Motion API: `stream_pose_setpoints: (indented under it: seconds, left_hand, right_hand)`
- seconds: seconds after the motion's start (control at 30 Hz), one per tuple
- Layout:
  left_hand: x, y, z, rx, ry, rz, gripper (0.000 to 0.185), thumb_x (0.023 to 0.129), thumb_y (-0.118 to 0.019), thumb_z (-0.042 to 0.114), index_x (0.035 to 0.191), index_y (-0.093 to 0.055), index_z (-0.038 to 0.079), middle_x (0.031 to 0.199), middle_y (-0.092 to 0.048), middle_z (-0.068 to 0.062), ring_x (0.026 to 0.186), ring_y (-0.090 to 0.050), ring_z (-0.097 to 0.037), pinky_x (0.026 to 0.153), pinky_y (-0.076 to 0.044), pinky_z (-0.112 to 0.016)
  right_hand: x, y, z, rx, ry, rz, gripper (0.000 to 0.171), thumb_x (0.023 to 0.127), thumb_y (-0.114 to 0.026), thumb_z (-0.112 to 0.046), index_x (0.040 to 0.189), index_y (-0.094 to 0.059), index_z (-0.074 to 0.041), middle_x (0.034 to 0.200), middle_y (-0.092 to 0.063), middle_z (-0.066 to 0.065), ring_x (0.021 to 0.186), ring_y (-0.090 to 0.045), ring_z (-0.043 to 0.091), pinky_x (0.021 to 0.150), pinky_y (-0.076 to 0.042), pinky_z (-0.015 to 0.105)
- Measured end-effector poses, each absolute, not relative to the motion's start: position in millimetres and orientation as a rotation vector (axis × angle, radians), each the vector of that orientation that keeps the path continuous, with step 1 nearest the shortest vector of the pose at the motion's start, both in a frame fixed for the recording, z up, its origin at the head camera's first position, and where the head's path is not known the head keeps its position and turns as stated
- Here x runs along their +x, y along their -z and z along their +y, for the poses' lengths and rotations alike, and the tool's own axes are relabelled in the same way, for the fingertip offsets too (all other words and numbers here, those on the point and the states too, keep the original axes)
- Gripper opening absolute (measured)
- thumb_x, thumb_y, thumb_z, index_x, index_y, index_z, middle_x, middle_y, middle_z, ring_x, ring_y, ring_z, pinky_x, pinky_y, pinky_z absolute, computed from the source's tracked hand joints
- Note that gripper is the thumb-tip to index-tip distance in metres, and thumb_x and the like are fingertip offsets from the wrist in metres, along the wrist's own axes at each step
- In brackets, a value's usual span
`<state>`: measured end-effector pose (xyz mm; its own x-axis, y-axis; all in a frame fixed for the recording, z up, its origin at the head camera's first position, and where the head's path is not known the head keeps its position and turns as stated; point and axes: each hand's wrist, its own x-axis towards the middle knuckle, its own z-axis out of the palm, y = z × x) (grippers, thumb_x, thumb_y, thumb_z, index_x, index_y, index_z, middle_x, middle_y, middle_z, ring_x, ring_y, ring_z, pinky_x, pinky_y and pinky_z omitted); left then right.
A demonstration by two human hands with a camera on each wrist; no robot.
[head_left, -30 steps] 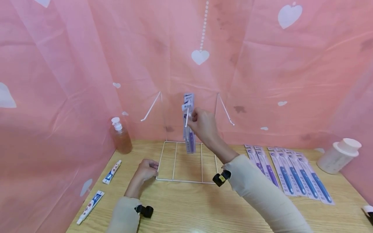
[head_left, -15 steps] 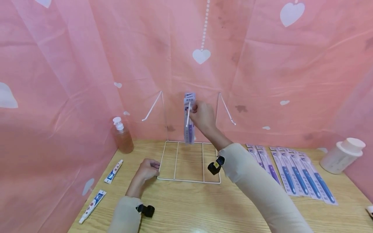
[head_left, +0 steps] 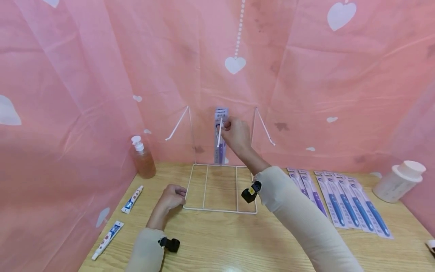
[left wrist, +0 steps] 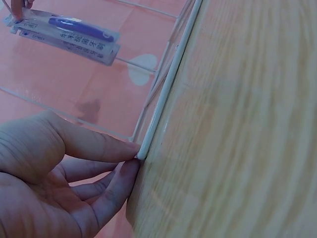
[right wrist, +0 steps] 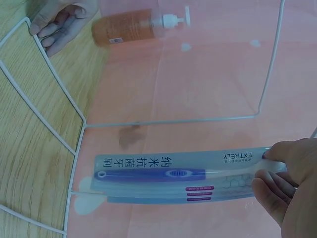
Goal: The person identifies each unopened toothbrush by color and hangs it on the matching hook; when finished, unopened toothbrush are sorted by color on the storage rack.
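On the far left of the wooden table (head_left: 217, 241) stands a pump bottle (head_left: 142, 159) of amber liquid, close against the pink heart-printed cloth (head_left: 102, 75) that walls the space in on three sides. At the far right sits a white lidded jar (head_left: 397, 180); what it holds cannot be seen. Two toothpaste tubes (head_left: 131, 200) lie flat near the left edge, and a row of packaged toothbrushes (head_left: 340, 202) lies side by side on the right half of the table. Between them stands a white wire rack (head_left: 221, 187), its square base on the wood and its upright frame against the back cloth, with three prongs sticking forward.

At the middle prong (head_left: 219, 133), the right hand (head_left: 236, 134) is raised and pinches the top of a toothbrush pack (right wrist: 183, 176) between thumb and curled fingers; the pack hangs straight down at that prong, above the rear of the base. Another pack seems to hang just behind it.

Low down, the left hand (head_left: 171, 198) rests on the table at the rack's front left corner, fingers curled, with thumb and fingertips (left wrist: 130, 171) pressed against the wire.
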<state>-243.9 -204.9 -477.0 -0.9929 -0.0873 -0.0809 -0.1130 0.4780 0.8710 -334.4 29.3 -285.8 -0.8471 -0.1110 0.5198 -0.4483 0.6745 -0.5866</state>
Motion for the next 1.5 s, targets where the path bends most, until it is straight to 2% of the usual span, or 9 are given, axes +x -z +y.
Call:
stream_pose_setpoints:
  seconds: [0.4,0.5,0.7,0.87,0.9,0.97,1.1,1.33,1.5]
  left_hand:
    - [-241,475,-206,-0.184,-1.604,2.642,0.037,0.068,-0.069,-0.015,0.104,-0.068,-0.01,0.091,-0.062,-0.012,0.086,-0.059,-0.025,0.077,-0.051,-0.035]
    - [-240,475,-207,-0.179,-1.61,2.644,0.037,0.068,-0.069,-0.015,0.104,-0.068,-0.01,0.091,-0.062,-0.013,0.086,-0.059,-0.025,0.077,-0.052,-0.035]
    - [-235,477,-211,-0.19,-1.613,2.637,0.036,0.068,-0.069,-0.017,0.103,-0.068,-0.01,0.09,-0.063,-0.013,0.085,-0.06,-0.025,0.075,-0.052,-0.034]
    - [-234,476,-214,-0.192,-1.634,2.628,0.036,0.07,-0.07,-0.017,0.105,-0.068,-0.011,0.091,-0.063,-0.013,0.085,-0.06,-0.025,0.074,-0.053,-0.032]
    - [-233,476,-214,-0.198,-1.641,2.626,0.036,0.07,-0.07,-0.017,0.105,-0.068,-0.01,0.091,-0.063,-0.013,0.085,-0.06,-0.025,0.073,-0.053,-0.032]
    - [-232,476,-214,-0.205,-1.651,2.62,0.036,0.069,-0.069,-0.018,0.105,-0.067,-0.011,0.091,-0.062,-0.014,0.084,-0.06,-0.025,0.073,-0.053,-0.032]
    - [-230,476,-215,-0.217,-1.661,2.599,0.037,0.069,-0.068,-0.019,0.105,-0.067,-0.012,0.09,-0.062,-0.014,0.083,-0.06,-0.025,0.072,-0.052,-0.031]
    - [-231,476,-216,-0.226,-1.648,2.608,0.038,0.069,-0.069,-0.018,0.106,-0.067,-0.011,0.092,-0.062,-0.014,0.086,-0.06,-0.026,0.074,-0.052,-0.032]
    - [-232,474,-216,-0.217,-1.649,2.605,0.038,0.069,-0.07,-0.018,0.106,-0.067,-0.01,0.092,-0.063,-0.014,0.087,-0.06,-0.026,0.075,-0.053,-0.033]
  right_hand:
    - [-326,311,83,0.517,-0.909,-2.641,0.055,0.084,-0.077,-0.038,0.11,-0.066,0.009,0.094,-0.07,0.022,0.082,-0.066,0.032,0.073,-0.054,0.043]
    - [-330,323,119,0.488,-0.845,-2.719,0.055,0.088,-0.073,-0.038,0.112,-0.063,0.011,0.098,-0.067,0.026,0.087,-0.065,0.037,0.075,-0.052,0.047]
    - [-342,347,191,0.428,-0.712,-2.853,0.053,0.09,-0.069,-0.034,0.109,-0.061,0.014,0.078,-0.065,0.019,0.065,-0.058,0.027,0.058,-0.047,0.04]
    - [-346,362,230,0.316,-0.599,-2.928,0.054,0.091,-0.066,-0.033,0.11,-0.06,0.017,0.091,-0.066,0.029,0.073,-0.061,0.034,0.069,-0.051,0.05]
    - [-347,365,236,0.295,-0.595,-2.934,0.053,0.091,-0.066,-0.033,0.108,-0.06,0.017,0.096,-0.065,0.032,0.075,-0.062,0.037,0.07,-0.05,0.052]
    - [-347,375,246,0.249,-0.615,-2.948,0.045,0.09,-0.066,-0.03,0.088,-0.059,0.015,0.078,-0.062,0.027,0.064,-0.057,0.033,0.06,-0.048,0.046]
    - [-347,398,263,0.171,-0.647,-2.995,0.045,0.088,-0.068,-0.026,0.058,-0.041,-0.006,0.052,-0.036,0.002,0.046,-0.035,0.016,0.045,-0.031,0.031]
    - [-352,427,275,0.13,-0.629,-3.012,0.039,0.087,-0.068,-0.032,0.069,-0.048,-0.003,0.056,-0.043,0.0,0.052,-0.043,0.018,0.049,-0.034,0.031]
    - [-353,438,275,0.135,-0.594,-3.005,0.045,0.084,-0.068,-0.026,0.055,-0.035,-0.014,0.051,-0.033,-0.005,0.047,-0.038,0.015,0.046,-0.032,0.03]
